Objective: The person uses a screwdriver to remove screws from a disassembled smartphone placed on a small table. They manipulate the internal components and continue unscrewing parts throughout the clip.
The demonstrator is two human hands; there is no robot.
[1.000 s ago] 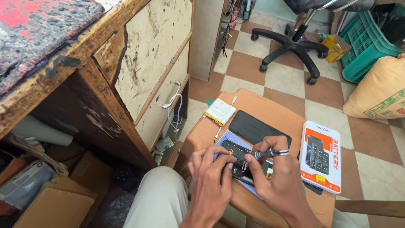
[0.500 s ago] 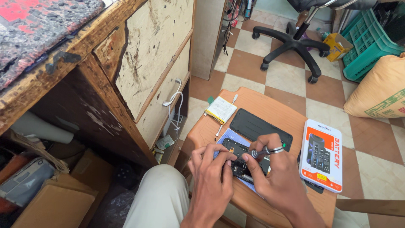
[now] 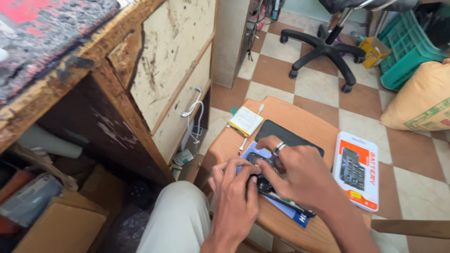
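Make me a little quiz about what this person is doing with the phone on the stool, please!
1. True or false: both hands touch the phone on the stool.
2. Which hand wears rings? A) the left hand B) the right hand C) neither
3. Fill in: the boxed battery lies on the person's ____ side of the phone.

Key
1. True: both sets of fingers press on the opened phone.
2. B: rings show on a right-hand finger.
3. Right: the orange and white box lies near the stool's right edge, apart from the hands.
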